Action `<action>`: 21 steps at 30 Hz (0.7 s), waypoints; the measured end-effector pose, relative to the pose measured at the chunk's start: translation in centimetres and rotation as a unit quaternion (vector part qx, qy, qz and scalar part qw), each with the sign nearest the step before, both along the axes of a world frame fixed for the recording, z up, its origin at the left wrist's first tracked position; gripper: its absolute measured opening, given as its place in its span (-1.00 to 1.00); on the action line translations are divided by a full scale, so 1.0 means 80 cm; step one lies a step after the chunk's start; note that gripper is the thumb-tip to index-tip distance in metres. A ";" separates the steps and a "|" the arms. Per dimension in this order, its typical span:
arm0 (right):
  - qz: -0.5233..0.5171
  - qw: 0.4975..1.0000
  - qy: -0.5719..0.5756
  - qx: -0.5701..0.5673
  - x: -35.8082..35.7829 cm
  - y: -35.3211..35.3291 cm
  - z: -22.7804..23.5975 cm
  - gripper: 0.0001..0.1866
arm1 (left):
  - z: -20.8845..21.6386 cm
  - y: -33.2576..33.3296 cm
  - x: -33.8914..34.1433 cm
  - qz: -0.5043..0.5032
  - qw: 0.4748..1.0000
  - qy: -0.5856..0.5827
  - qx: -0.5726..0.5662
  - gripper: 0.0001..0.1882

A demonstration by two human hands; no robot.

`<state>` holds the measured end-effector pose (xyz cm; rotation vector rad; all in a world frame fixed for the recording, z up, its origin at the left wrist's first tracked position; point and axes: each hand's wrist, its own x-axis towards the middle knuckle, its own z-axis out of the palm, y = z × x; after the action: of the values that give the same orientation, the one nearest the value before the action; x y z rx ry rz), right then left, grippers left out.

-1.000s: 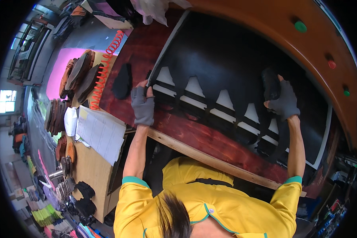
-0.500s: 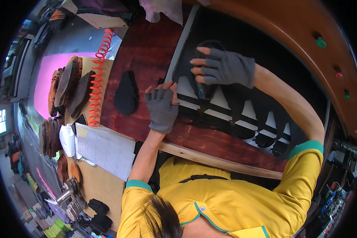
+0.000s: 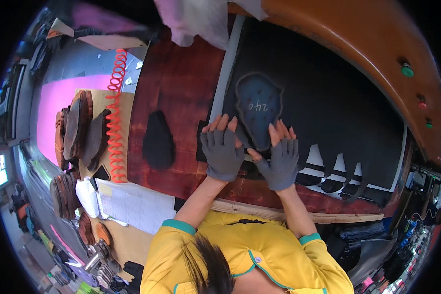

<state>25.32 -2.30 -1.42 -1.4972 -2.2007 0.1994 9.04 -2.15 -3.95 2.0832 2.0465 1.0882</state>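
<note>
A sole-shaped cutting die (image 3: 259, 105) with a blue studded face, white hand-marked figures and a metal rim lies on a black sheet (image 3: 323, 108). My right hand (image 3: 279, 159), in a grey fingerless glove, is beside the die's narrow near end. Its fingers stretch forward close to the rim, and its thumb points toward the left. My left hand (image 3: 223, 149), gloved the same way, lies over the sheet's near left edge with its fingers extended. Left of it, a black sole-shaped piece (image 3: 159, 142) rests on the dark red table (image 3: 186, 83).
White strips (image 3: 314, 159) show through cut-out gaps along the sheet's near edge. An orange-brown machine beam (image 3: 367, 36) with green and red buttons spans the far right. At left are a red coiled hose (image 3: 115, 112), stacked brown soles (image 3: 76, 132) and written papers (image 3: 137, 206).
My right hand has left the top of the die and come down toward my body, uncovering it. My left hand has shifted right, nearer the die. The whole view has also shifted.
</note>
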 end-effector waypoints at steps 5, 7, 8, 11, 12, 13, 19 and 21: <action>-0.001 0.997 0.060 0.051 -0.002 0.028 -0.002 -0.26 | -0.013 0.019 0.001 -0.003 1.000 0.010 0.016 -0.56; -0.001 0.996 0.061 0.060 -0.001 0.039 0.004 -0.27 | -0.014 0.030 0.004 0.002 0.999 0.029 0.015 -0.59; -0.005 0.996 0.059 0.068 -0.001 0.042 0.005 -0.27 | -0.013 0.034 0.006 0.000 0.999 0.024 0.038 -0.58; -0.012 0.996 0.052 0.077 -0.001 0.054 -0.001 -0.31 | -0.008 0.053 0.011 0.005 0.998 0.026 0.049 -0.56; -0.011 0.996 0.050 0.074 0.002 0.061 -0.005 -0.33 | -0.008 0.062 0.014 0.006 0.998 0.029 0.054 -0.56; -0.012 0.996 0.047 0.075 0.004 0.068 -0.009 -0.32 | -0.008 0.071 0.015 0.004 0.998 0.032 0.062 -0.55; -0.033 0.995 0.008 0.096 0.009 0.142 -0.016 -0.25 | -0.014 0.142 0.025 0.024 0.994 0.060 0.083 -0.56; -0.039 0.989 0.015 0.139 0.008 0.170 -0.014 -0.21 | -0.006 0.167 0.027 0.023 0.999 0.037 0.005 -0.55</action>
<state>26.00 11.29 -2.57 -1.4097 -2.0439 -0.1068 11.24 11.24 -4.46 2.1220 2.1360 1.0457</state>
